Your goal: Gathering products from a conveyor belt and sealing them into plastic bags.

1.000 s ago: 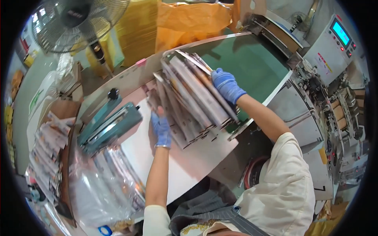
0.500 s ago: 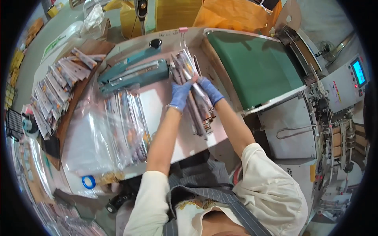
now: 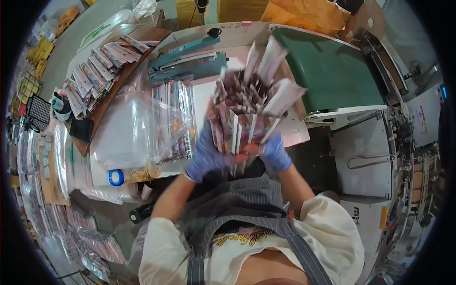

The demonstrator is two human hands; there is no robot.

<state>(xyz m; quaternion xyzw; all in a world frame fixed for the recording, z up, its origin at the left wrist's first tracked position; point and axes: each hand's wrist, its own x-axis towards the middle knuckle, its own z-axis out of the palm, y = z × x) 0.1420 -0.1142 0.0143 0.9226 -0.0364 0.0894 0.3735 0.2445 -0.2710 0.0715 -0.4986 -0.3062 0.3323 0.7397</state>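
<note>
Between my two hands, a thick bundle of slim printed packets (image 3: 256, 97) is held up in front of my apron, tilted, with several packets fanning out at its far end. My left hand (image 3: 206, 154), in a blue glove with bare fingertips, grips the bundle's left side. On the right side and lower end, my right hand (image 3: 275, 151) is closed around it in a similar glove. The bundle is partly blurred by motion. To the left of my left hand, a row of packets (image 3: 173, 111) lies on the white table, partly under clear plastic bags (image 3: 123, 133).
Beyond the row sits a teal hand sealer (image 3: 190, 66). A brown board (image 3: 114, 95) at left carries many packets. At right stands a machine with a green conveyor belt (image 3: 335, 73). A blue-capped clear bottle (image 3: 130, 176) lies by the table's near edge.
Both hands have drawn the bundle nearer to my body and raised it off the table. Its far end now fans out toward the camera. The view has shifted somewhat.
</note>
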